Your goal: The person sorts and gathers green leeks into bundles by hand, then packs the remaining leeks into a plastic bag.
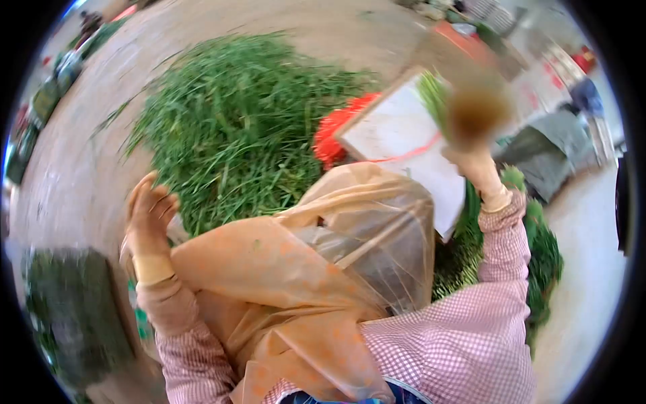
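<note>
My left hand (149, 219), in a tan glove, is raised at the left beside my covered knee. Its fingers point up, slightly bent, and nothing shows in them. My right hand (471, 165), also gloved, reaches over the right side of a white board (397, 124). A brown blur covers its fingers, so their position is hidden. Close to that blur, a small bunch of pale green stalks (432, 97) lies at the board's far edge. A red strip (410, 153) crosses the board. Whether my right hand touches the stalks is unclear.
A large heap of loose green leafy stalks (235, 128) spreads ahead. Red ties (336, 131) lie beside the board. Stacked green bundles (538, 249) stand at the right, near a grey-green sheet (548, 151). A wrapped green bale (77, 316) sits at the left.
</note>
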The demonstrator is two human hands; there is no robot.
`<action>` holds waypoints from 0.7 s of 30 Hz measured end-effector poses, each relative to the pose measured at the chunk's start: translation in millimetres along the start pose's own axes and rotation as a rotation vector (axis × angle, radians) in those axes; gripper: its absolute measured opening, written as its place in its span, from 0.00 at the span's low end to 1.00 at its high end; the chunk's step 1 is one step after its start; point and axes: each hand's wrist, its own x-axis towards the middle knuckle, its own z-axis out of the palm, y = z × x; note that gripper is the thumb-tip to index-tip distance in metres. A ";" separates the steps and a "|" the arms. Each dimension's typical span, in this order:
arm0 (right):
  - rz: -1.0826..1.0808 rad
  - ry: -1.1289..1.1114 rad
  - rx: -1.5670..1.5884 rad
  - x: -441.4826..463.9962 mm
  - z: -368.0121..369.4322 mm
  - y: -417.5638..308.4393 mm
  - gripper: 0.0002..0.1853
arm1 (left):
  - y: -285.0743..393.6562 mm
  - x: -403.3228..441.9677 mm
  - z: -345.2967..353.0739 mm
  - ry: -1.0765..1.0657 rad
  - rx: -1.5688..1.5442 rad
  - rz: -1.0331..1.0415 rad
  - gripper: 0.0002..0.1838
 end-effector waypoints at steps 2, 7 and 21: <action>-0.221 0.188 -0.189 30.0 33.6 70.6 0.36 | 2.9 -8.9 15.4 -0.080 0.090 0.033 0.18; -0.060 -0.106 -0.458 53.9 94.9 138.8 0.47 | 30.5 -30.1 -30.6 -0.145 0.151 0.150 0.16; -0.810 -0.995 0.218 9.3 303.4 -275.9 0.25 | -169.7 -56.3 -278.5 0.669 1.052 -0.242 0.24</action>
